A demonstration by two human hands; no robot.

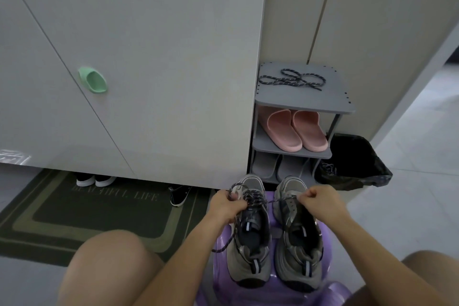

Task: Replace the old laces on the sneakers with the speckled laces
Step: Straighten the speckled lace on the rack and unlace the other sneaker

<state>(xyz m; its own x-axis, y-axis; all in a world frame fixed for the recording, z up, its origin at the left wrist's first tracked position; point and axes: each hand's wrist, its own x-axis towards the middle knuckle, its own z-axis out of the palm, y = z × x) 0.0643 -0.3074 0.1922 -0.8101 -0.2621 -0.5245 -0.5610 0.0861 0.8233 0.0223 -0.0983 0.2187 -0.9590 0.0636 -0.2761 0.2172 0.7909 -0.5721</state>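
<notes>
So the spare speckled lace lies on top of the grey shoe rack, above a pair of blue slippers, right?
Not quite: the slippers are pink, not blue. The head view shows the spare speckled lace on top of the grey shoe rack, above them.

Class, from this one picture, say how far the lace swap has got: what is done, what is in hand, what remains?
Done: no old lace shows on either sneaker. In hand: the left hand and right hand pull the ends of a speckled lace crossing the left sneaker's front eyelets. Left: finish that sneaker, then lace the bare right sneaker with the spare lace on the rack.
</notes>
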